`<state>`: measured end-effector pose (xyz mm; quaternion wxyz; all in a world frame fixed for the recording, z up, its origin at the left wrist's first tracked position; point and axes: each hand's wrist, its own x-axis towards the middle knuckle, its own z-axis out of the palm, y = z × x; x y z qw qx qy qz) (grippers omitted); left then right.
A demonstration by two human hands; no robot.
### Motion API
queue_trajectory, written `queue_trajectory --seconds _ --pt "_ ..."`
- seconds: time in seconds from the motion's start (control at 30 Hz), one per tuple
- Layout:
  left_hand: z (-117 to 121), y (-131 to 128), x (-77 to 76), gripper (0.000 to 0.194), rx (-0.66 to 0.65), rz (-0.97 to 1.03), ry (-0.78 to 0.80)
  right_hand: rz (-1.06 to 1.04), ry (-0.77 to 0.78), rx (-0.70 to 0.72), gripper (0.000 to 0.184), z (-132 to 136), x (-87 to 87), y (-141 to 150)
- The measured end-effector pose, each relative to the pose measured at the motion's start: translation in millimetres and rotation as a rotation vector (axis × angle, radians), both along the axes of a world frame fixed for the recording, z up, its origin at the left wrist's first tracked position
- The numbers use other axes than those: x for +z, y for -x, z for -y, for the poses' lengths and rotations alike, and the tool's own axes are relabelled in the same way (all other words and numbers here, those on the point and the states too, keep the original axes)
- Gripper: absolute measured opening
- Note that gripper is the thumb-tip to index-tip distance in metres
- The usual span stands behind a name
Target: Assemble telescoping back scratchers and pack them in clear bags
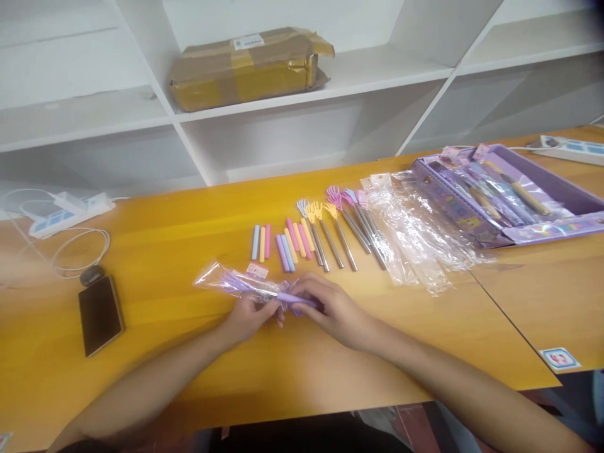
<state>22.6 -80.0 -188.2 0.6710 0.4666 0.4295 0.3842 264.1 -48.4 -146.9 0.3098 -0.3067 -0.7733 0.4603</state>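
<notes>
Between my hands is a purple back scratcher [298,299], its claw end inside a clear plastic sleeve [212,279] pointing left. My left hand [250,314] pinches the sleeve near the middle of the shaft. My right hand [336,308] is closed round the purple handle end. Just beyond lie several coloured handle tubes [292,242] in blue, yellow, pink and purple. To their right are several back scratcher rods [333,236] with metal shafts and hand-shaped heads. A pile of clear plastic sleeves [415,226] lies beside them.
A purple display box [486,229] holding packaged back scratchers stands at the right. A phone [100,314] and a power strip [70,214] with white cables are on the left. Another power strip [570,150] sits far right. A taped carton [245,69] rests on the shelf behind.
</notes>
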Motion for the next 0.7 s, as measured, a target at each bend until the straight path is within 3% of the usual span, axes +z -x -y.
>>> queue_trajectory --seconds 0.1,0.2,0.37,0.5,0.63,0.7 --pt "-2 -1 -1.3 0.039 0.057 0.031 -0.002 -0.082 0.073 -0.058 0.017 3 -1.7 2" --pt "-6 -1 -5.2 0.039 0.156 0.061 -0.008 -0.181 0.113 -0.027 0.017 -5 -1.4 -5" --pt "-8 0 -8.2 0.036 0.219 0.069 -0.036 -0.291 0.05 0.045 0.011 -17 -2.4 -16" --pt "0 -1 0.1 0.033 0.011 0.008 -0.084 -0.333 -0.079 0.076 0.019 -12 -4.0 -12" --pt "6 -4 11.1 0.016 -0.407 -0.29 -0.411 -0.334 -0.243 0.131 0.014 -1 -0.7 -5" --pt "7 -4 13.8 0.013 -0.505 -0.41 -0.51 -0.304 -0.316 0.14 0.01 2 0.8 -2"
